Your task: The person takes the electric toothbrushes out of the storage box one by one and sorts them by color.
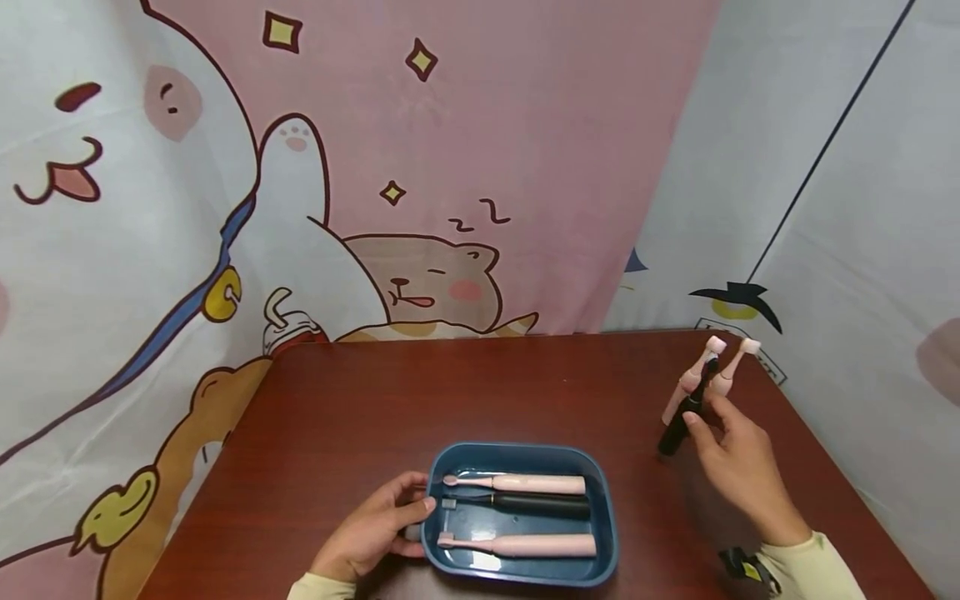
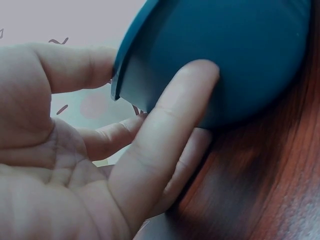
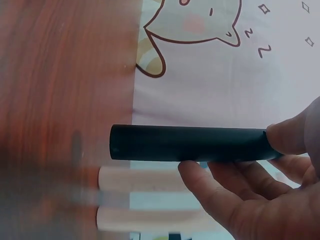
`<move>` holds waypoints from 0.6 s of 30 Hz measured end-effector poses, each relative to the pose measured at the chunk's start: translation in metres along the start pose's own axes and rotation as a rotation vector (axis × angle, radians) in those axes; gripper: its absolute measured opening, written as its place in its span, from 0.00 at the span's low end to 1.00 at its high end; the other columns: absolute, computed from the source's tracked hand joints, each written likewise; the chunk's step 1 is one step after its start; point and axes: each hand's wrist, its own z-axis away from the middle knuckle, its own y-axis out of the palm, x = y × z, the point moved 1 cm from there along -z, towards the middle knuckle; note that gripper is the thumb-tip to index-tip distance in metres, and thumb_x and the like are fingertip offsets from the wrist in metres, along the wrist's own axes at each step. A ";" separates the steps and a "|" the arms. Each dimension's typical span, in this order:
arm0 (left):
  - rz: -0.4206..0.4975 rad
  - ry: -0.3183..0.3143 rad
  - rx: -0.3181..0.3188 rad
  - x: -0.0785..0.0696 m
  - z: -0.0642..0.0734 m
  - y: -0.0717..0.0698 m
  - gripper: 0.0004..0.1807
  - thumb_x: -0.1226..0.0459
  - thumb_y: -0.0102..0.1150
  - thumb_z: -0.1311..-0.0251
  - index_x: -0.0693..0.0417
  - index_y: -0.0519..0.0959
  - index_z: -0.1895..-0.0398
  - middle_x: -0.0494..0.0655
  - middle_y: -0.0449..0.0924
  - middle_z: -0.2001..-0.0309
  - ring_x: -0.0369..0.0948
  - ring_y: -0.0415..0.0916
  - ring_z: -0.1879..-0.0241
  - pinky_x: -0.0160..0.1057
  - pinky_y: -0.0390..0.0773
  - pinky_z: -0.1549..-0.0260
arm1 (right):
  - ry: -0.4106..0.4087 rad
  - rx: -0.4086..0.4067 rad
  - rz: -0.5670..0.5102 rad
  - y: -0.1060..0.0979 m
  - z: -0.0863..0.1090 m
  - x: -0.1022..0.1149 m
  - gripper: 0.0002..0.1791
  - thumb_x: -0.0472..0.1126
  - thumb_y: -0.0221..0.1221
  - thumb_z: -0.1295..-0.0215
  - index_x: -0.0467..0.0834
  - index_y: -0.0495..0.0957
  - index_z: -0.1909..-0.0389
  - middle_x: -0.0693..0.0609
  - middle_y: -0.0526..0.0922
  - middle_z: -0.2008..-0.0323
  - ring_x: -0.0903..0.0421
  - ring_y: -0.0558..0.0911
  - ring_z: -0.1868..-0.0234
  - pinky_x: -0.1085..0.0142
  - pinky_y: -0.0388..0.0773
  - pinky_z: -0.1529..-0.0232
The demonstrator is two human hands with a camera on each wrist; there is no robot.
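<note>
Thumb and fingers of my right hand pinch a black electric toothbrush, its head upward. In the right wrist view the toothbrush's plain black handle crosses the palm side, fingertips along it. Just behind, two pink electric toothbrushes stand upright on the table. My left hand grips the left end of a blue plastic box, thumb and fingers around its wall. Inside the box lie a pink toothbrush, a black toothbrush and another pink toothbrush, all with heads to the left.
The dark red-brown wooden table bears everything. A cartoon-printed cloth hangs along its back edge and both sides. A dark strap with a yellow-green mark sits at the right sleeve cuff.
</note>
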 end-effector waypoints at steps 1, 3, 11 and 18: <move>0.000 -0.002 0.000 0.000 0.000 0.000 0.28 0.61 0.56 0.30 0.64 0.61 0.33 0.65 0.70 0.42 0.46 0.79 0.55 0.50 0.86 0.67 | 0.005 -0.003 0.004 -0.003 0.002 -0.001 0.18 0.44 0.57 0.28 0.44 0.75 0.41 0.40 0.84 0.49 0.83 0.70 0.53 0.89 0.67 0.62; 0.001 -0.005 0.000 -0.001 0.001 -0.001 0.29 0.60 0.56 0.30 0.64 0.61 0.33 0.65 0.70 0.42 0.46 0.79 0.56 0.50 0.86 0.67 | 0.021 -0.005 0.016 -0.009 0.007 -0.004 0.18 0.45 0.57 0.28 0.44 0.75 0.41 0.40 0.84 0.49 0.85 0.69 0.53 0.90 0.66 0.63; 0.001 -0.015 -0.009 -0.002 0.001 0.000 0.30 0.59 0.57 0.30 0.65 0.60 0.32 0.63 0.70 0.43 0.46 0.80 0.57 0.49 0.86 0.67 | 0.075 -0.009 0.037 -0.027 0.023 -0.016 0.20 0.43 0.56 0.27 0.46 0.73 0.36 0.41 0.84 0.48 0.89 0.68 0.56 0.89 0.68 0.66; 0.001 -0.017 -0.003 0.000 -0.001 0.001 0.29 0.60 0.56 0.30 0.65 0.60 0.33 0.63 0.70 0.44 0.46 0.80 0.58 0.49 0.86 0.67 | 0.133 -0.052 0.074 -0.044 0.036 -0.034 0.23 0.44 0.54 0.26 0.49 0.70 0.32 0.39 0.83 0.46 0.89 0.65 0.53 0.91 0.63 0.63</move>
